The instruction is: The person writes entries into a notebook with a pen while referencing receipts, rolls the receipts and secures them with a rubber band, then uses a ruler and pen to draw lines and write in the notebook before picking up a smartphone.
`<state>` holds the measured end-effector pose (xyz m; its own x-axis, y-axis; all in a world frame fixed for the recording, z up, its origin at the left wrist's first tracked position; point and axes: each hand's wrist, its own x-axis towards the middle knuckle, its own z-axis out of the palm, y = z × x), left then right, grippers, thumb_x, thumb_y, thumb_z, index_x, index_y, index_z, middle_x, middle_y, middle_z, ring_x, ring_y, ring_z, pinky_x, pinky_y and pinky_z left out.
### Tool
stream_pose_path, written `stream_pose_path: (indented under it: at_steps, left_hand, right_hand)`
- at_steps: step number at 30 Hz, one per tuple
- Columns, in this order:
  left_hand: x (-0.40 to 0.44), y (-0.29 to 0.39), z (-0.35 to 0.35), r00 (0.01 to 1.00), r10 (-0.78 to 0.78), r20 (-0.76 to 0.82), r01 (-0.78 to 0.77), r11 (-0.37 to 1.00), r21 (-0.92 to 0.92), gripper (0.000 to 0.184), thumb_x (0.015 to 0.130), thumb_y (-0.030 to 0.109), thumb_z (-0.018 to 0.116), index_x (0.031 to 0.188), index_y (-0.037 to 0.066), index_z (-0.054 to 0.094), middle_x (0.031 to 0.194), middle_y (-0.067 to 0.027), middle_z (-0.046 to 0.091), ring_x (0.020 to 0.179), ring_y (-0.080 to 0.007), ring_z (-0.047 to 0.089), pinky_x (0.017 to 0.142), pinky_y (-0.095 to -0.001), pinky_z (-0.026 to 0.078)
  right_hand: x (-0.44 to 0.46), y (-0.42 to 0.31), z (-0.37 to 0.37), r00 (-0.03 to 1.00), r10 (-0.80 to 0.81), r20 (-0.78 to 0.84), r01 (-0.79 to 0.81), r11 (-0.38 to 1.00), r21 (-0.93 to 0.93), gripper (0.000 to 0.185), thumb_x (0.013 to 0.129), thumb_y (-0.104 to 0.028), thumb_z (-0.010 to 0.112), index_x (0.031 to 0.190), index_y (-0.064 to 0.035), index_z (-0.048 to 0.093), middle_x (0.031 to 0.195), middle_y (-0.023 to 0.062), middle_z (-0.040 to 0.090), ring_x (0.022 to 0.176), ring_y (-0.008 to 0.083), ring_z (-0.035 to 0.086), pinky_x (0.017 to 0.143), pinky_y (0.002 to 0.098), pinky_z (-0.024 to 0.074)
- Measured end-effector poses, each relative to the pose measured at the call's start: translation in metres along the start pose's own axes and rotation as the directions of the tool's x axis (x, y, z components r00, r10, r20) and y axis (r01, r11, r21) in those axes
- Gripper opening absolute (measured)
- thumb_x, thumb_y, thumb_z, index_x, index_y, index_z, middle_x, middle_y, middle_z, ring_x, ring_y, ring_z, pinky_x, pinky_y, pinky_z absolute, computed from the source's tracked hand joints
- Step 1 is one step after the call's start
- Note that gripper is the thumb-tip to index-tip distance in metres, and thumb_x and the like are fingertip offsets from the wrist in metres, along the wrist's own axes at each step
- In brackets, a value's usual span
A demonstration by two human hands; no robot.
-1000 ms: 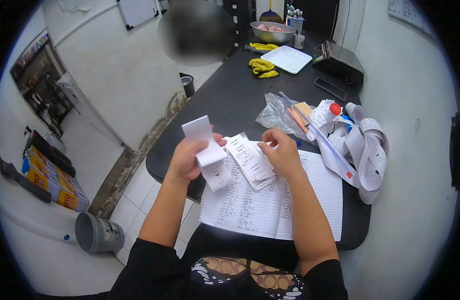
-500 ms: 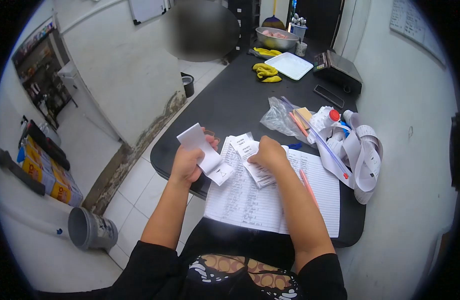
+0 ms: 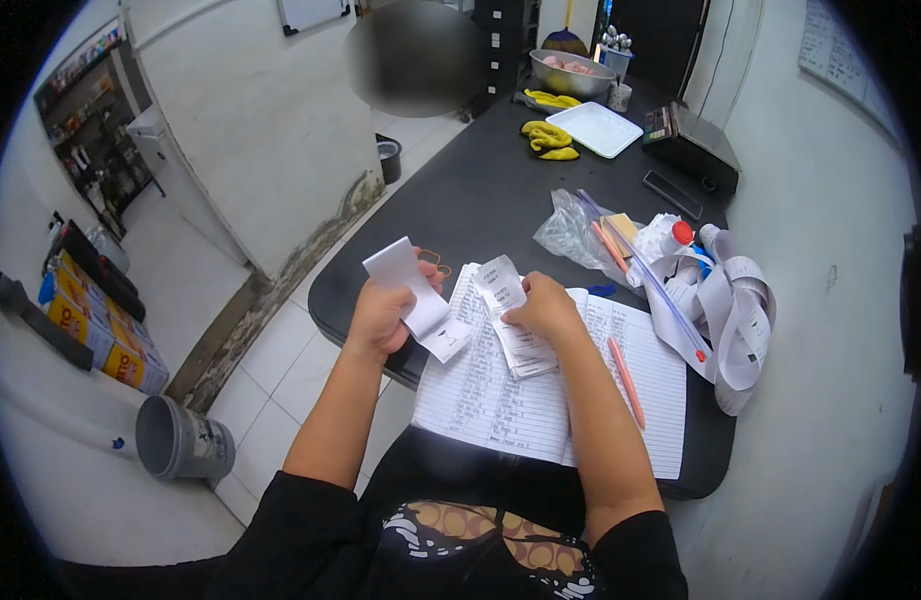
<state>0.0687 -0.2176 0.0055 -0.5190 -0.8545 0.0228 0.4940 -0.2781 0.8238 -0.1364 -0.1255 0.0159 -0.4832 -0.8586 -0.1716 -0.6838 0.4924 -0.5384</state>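
Observation:
My left hand [image 3: 382,312] is closed around a stack of white paper slips [image 3: 405,272], blank side up, with the lower end curling over. A brown rubber band [image 3: 435,262] hangs at its fingers. In my right hand [image 3: 546,308], thumb and fingers pinch several printed receipts [image 3: 498,284], whose lower ends fan out over the page. Both hands are above an open lined notebook [image 3: 485,415] filled with handwritten rows. To the right of my right forearm, a pink pen [image 3: 626,383] lies on the notebook.
Right of the notebook sit a clear plastic bag [image 3: 570,228], a red-capped item [image 3: 682,233] and long curled paper strips [image 3: 745,310]. Farther back are a phone [image 3: 672,194], a scale [image 3: 692,145], a white tray [image 3: 594,128], yellow gloves [image 3: 550,140] and a metal bowl [image 3: 570,75].
The top receipts in my right hand have shifted and now curl upward more. My left hand keeps its slips. The whole view has shifted slightly.

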Motion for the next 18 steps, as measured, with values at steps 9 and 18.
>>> stream_pose_path:
  at_steps: [9,18]
  left_hand:
    - [0.006,-0.010,0.009,0.996,-0.073,0.054,0.074,0.997,-0.022,0.062,0.059,-0.013,0.041,0.121,-0.002,0.044,0.095,-0.0156,0.060,0.095,-0.0303,0.061,0.090,-0.0461,0.049]
    - [0.012,-0.037,0.035,0.945,-0.187,0.270,0.207,0.977,-0.046,0.053,0.089,0.038,0.057,0.121,-0.003,0.048,0.113,-0.0175,0.058,0.099,-0.0261,0.062,0.086,-0.0379,0.052]
  right_hand:
    - [-0.010,0.012,-0.016,0.966,-0.232,0.116,0.087,0.710,0.699,0.035,0.071,-0.003,0.070,0.104,0.0048,0.063,0.098,0.0170,0.067,0.082,0.0222,0.067,0.074,0.0331,0.0536]
    - [-0.022,-0.003,-0.008,0.882,-0.434,0.186,-0.020,0.358,0.933,0.041,0.069,0.002,0.074,0.107,0.0047,0.060,0.095,0.0143,0.067,0.081,0.0175,0.067,0.072,0.0287,0.0540]
